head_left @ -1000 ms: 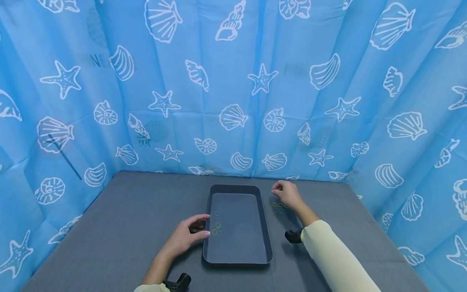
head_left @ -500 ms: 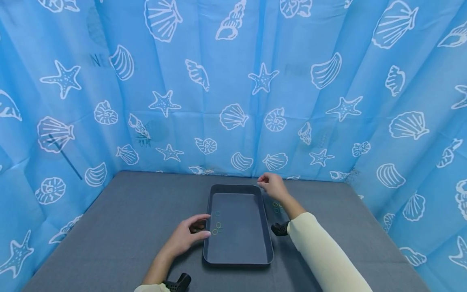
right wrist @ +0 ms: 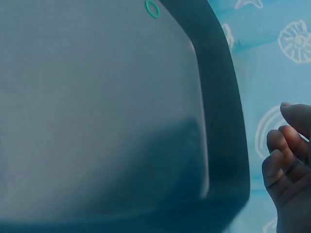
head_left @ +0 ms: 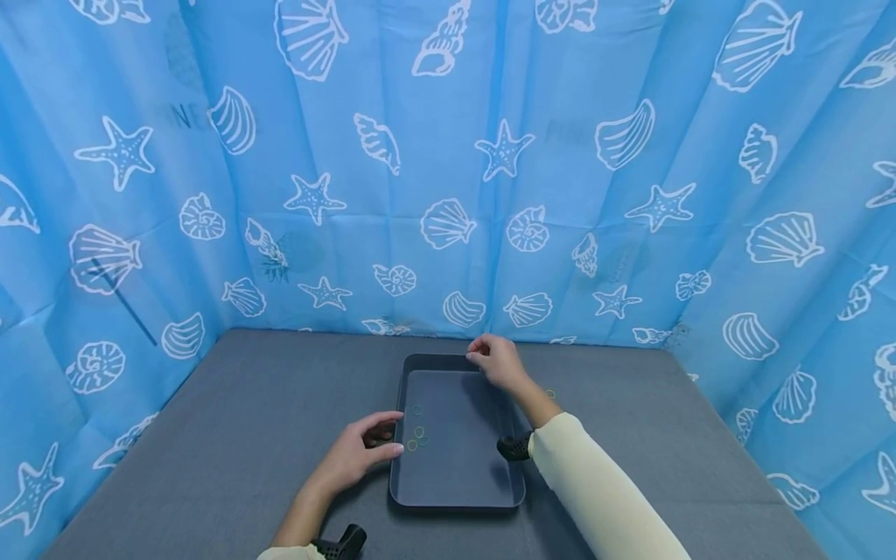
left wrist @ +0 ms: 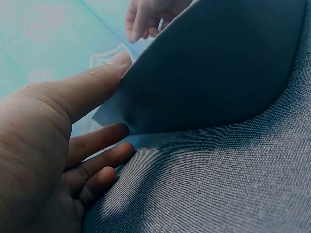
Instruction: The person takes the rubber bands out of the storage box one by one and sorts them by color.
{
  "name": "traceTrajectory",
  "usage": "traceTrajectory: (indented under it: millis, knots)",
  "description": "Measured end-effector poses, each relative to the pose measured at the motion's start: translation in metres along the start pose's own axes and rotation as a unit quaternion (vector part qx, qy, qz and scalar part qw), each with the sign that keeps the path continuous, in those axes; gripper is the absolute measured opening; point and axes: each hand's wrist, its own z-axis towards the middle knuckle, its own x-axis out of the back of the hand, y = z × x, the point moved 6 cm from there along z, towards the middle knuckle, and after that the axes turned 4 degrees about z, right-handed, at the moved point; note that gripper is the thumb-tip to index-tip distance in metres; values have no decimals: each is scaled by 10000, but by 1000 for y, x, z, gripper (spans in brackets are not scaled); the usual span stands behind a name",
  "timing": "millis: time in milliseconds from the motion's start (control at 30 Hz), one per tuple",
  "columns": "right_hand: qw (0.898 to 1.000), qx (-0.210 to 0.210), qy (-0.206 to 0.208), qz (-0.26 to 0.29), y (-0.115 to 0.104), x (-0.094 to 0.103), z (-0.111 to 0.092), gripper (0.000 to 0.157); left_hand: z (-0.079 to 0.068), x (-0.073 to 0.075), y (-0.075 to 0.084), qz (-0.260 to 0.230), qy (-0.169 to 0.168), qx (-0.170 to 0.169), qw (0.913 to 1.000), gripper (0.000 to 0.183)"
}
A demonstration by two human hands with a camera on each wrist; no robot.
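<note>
Centrally, the dark tray (head_left: pixel 465 478) sits on the gray tabletop (head_left: pixel 308 389), which stretches past both its long edges. Small rings (head_left: pixel 411 441) lie inside, near its left wall. The left hand (head_left: pixel 357 451), thumb and fingers spread, touches the left rim. The right hand (head_left: pixel 497 362) hovers, fingers curled, at the far rim; whether it pinches anything cannot be told.

the left hand (left wrist: pixel 41 131) touches the dark tray (left wrist: pixel 209 73)
</note>
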Motion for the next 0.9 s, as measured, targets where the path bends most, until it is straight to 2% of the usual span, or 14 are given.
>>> traceTrajectory:
  millis: [167,267,367,500,733,800,900]
  knots:
    - [9995,303,-89,2,-7,-14,-4,5,-7,3,16,-125,-58,-100,9999,49]
    - [9987,469,-201,-69,-11,-23,-8,6,-12,6,28,-146,-56,-88,9998,51]
    - [9980,534,-323,-109,-14,-30,-10,6,-15,7,33,-106,-43,-41,9999,53]
    - [9972,560,-493,-59,-16,-40,-13,6,-12,5,29,-157,-53,-25,9999,50]
    - [9947,553,-856,-130,-20,-59,-17,6,2,-1,-1,-48,-27,-101,9999,49]
    - [9932,592,-994,-156,-23,-65,-18,5,2,0,0,-44,-44,-89,9999,48]
    - [9903,672,-1206,-159,-27,-73,-20,4,-4,2,12,-129,-102,-112,9998,48]
